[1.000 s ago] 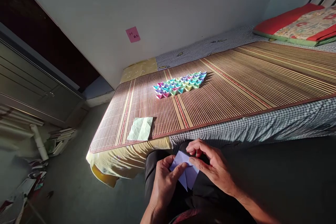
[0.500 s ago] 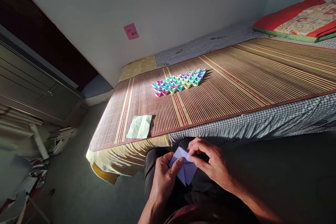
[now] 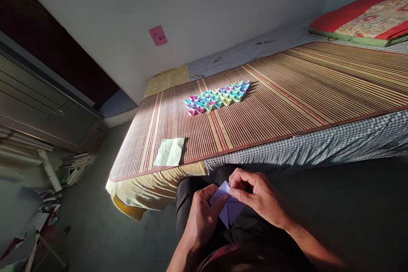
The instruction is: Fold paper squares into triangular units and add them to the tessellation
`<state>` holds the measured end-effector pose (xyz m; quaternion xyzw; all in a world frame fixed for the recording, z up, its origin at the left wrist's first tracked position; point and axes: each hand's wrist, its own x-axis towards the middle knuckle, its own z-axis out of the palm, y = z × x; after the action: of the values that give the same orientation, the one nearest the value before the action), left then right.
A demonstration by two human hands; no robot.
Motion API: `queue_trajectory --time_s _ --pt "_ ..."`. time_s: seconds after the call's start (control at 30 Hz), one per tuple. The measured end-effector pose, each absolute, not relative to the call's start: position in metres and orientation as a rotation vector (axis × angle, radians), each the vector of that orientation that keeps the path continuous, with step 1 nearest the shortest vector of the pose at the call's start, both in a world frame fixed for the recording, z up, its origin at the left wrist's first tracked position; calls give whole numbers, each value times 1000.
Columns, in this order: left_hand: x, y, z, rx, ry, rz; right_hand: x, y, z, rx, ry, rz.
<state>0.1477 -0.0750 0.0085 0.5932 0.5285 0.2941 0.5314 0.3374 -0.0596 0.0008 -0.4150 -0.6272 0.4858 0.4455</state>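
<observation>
A partly folded lilac paper rests over my lap, held by both hands. My left hand pinches its left side with thumb and fingers closed on it. My right hand presses its upper edge, fingers closed on the fold. Ahead on the bamboo mat lies a block of several small folded paper pieces in pink, teal, green and purple. A pale green folded paper lies near the mat's front left corner.
The bed with a checked sheet runs across in front of my knees. Folded red and patterned bedding sits at the far right. A pink note sticks to the wall. Books and papers litter the floor at left beside a cabinet.
Both hands have kept working the lilac paper, shifting slightly up toward the bed edge; the fingers have closed tighter on its top fold. The view has tilted a little.
</observation>
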Motion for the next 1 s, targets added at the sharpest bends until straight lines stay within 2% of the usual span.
queue_trajectory --time_s 0.83,1.0 --pt "148 -71 9 1641 1258 632 333 -69 -10 -1098 -1461 1231" --pt "148 -70 9 1532 1217 643 333 -68 -8 -1104 -1532 1246"
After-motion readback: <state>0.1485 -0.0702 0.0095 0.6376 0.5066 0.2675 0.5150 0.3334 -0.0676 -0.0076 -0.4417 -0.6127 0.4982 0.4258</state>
